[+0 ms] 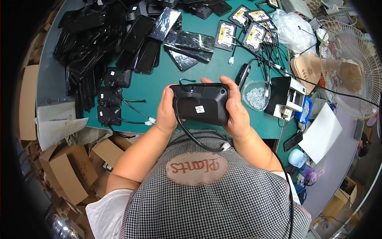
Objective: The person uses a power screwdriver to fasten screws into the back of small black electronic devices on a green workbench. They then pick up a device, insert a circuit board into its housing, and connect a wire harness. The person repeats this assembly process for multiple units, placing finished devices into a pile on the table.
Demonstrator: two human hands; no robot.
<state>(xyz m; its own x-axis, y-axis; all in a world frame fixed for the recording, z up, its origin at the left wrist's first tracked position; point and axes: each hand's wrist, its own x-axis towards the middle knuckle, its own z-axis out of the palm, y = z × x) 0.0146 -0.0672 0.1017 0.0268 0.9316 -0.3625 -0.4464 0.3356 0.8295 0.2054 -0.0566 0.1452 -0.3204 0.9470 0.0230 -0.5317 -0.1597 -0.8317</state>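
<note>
Both my hands hold up a black plastic device housing (207,99) in front of my apron, its back face with a small white label turned toward me. My left hand (166,111) grips the left end, thumb along the edge. Around the right end closes my right hand (238,113), its fingers partly hidden behind the housing. A black cable (184,129) hangs in a loop from the housing's left side and ends in a white connector (225,146) against my apron. To the left on the table lie similar black housings (109,96) with cables and white plugs.
Piles of black panels (85,44), some film-wrapped, cover the green table's (153,89) far left. Opened units (225,35) with wiring lie at the back. Rightward are a black electric screwdriver (242,75), a screw bowl (244,97), a screw feeder (280,95) and a fan (350,69). Cardboard boxes (73,171) stand lower left.
</note>
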